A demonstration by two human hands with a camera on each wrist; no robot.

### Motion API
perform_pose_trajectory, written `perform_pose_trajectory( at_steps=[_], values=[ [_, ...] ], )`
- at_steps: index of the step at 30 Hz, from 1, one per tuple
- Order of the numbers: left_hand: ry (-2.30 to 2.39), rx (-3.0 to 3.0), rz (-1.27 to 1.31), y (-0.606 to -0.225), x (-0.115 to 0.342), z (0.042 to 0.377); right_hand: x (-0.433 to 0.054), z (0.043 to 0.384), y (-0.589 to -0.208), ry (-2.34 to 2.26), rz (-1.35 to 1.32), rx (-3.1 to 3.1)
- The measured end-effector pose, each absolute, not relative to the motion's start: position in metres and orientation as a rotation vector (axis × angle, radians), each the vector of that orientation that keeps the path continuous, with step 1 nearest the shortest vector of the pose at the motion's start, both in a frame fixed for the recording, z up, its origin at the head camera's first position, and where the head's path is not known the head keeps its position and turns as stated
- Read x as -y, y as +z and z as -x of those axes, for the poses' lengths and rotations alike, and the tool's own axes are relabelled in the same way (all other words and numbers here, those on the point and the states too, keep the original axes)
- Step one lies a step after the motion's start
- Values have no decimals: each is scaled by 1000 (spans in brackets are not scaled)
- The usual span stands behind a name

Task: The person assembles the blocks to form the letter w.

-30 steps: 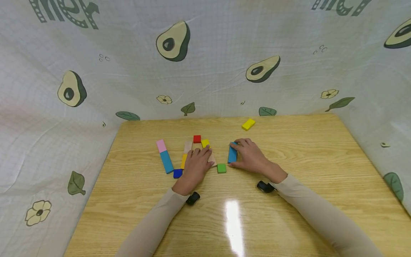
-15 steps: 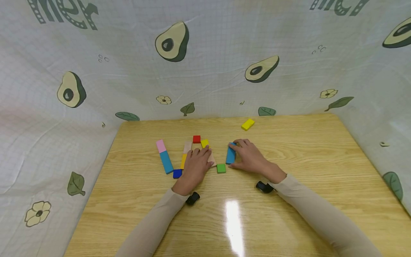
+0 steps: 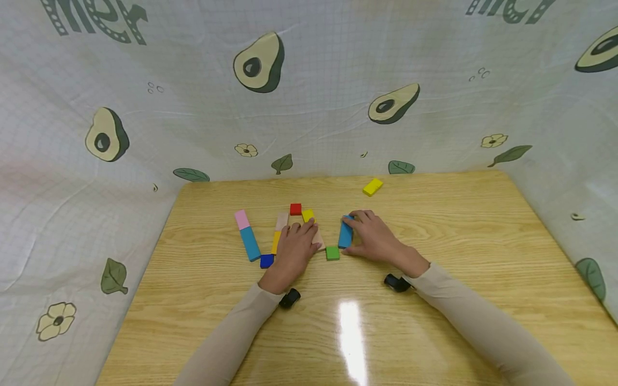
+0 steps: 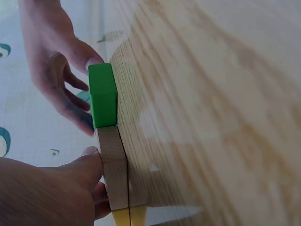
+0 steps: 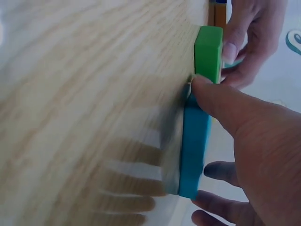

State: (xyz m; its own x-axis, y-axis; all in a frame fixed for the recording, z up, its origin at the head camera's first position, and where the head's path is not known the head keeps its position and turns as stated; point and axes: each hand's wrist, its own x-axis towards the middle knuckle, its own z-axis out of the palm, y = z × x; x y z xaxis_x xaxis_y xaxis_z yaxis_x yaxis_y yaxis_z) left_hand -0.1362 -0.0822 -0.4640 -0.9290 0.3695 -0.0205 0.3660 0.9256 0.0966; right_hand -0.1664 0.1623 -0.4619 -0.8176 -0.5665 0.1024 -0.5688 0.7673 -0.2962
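Observation:
My right hand (image 3: pixel 379 236) grips a long blue block (image 3: pixel 345 234) lying on the table, thumb at its near end and fingers at its far end. The right wrist view shows the thumb close to a small green block (image 5: pixel 208 49). My left hand (image 3: pixel 295 252) rests on a plain wooden block (image 3: pixel 318 240), its thumb and fingertips touching it; the hand hides part of that block. The wooden block runs between a yellow block (image 3: pixel 308 215) and the green block. In the left wrist view, the green block (image 4: pixel 103 96) meets the wooden block's end (image 4: pixel 114 174).
Left of my left hand lie a pink block (image 3: pixel 242 219), another long blue block (image 3: pixel 250 243), a dark blue block (image 3: pixel 267 261), an orange block (image 3: pixel 276 244) and a pale block (image 3: pixel 282 221). A red block (image 3: pixel 295 209) and a separate yellow block (image 3: pixel 373 186) lie farther back.
My right hand has slid the long blue block a little to the left, closer to the green block, and its angle has tilted slightly. My left hand has stayed in place.

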Motion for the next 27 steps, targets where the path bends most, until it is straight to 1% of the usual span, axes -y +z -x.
perform_pose_trajectory(
  at_steps=[6,12,27],
  values=[
    [148,-3040,-582,-464,82,136,-166,167,-451,571,-914,3003],
    [152,-3046,-591,-464,83,137,-175,178,-442,575,-790,3018],
    [164,-3043,-593,-466,84,137,-203,210,-446,558,-577,3007]
  ],
)
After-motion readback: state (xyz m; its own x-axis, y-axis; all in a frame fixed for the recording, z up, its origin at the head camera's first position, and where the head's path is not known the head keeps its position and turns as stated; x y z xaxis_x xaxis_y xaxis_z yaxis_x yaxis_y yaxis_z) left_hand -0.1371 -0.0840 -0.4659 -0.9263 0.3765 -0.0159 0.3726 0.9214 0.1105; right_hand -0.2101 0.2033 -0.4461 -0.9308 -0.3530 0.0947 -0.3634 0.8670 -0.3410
